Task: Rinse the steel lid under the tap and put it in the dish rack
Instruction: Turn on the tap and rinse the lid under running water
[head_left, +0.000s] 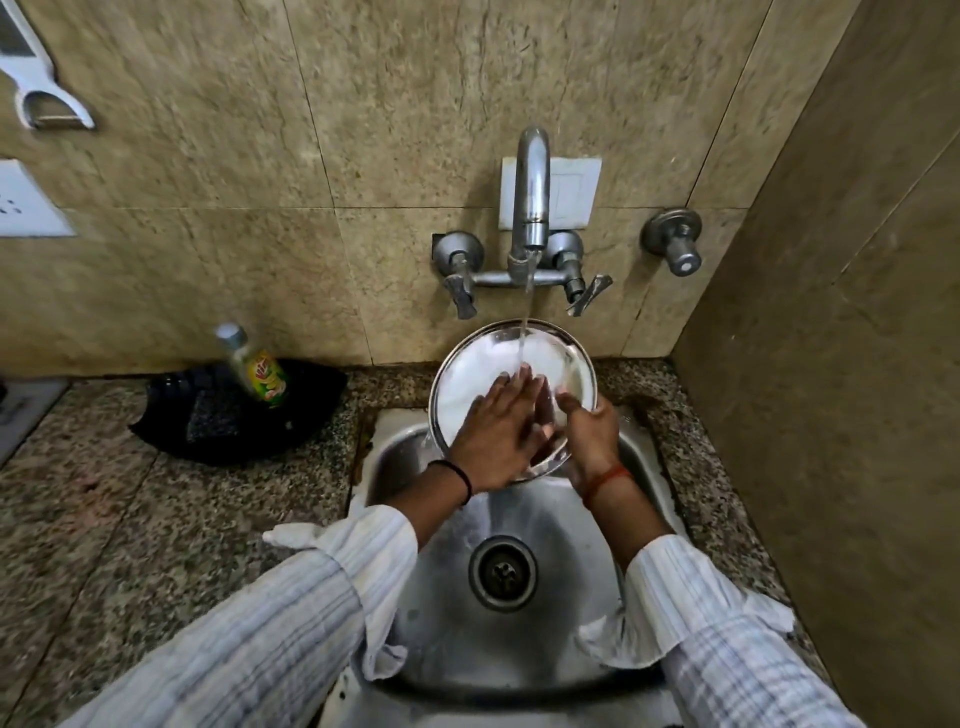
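A: Where is the steel lid (483, 374) right now?

B: Tilted up over the back of the sink (550, 525), at about twelve o'clock from the drain (502, 572). The tap (531, 192) is running and the stream lands on its upper face.

A: And the hands?

B: The right hand (589, 434) grasps the lid's rim at roughly four o'clock, thumb over the front face. The left hand (493, 436) is open, laid flat on the shiny face with fingers spread, rubbing rather than gripping.

A: How would you expect it to handle?

B: Thin and stiff, I'd judge, light enough for one hand, not fragile. But wet polished steel is slippery, so a pinch on the rolled rim, thumb in front and fingers behind, looks the safest hold. No knob shows on this side.

A: Anything nearby?

B: A dish-soap bottle (257, 371) stands in a black tray (171, 426) on the granite counter (104, 519), at about nine o'clock from the lid. No dish rack is in view, so I cannot tell where it goes.
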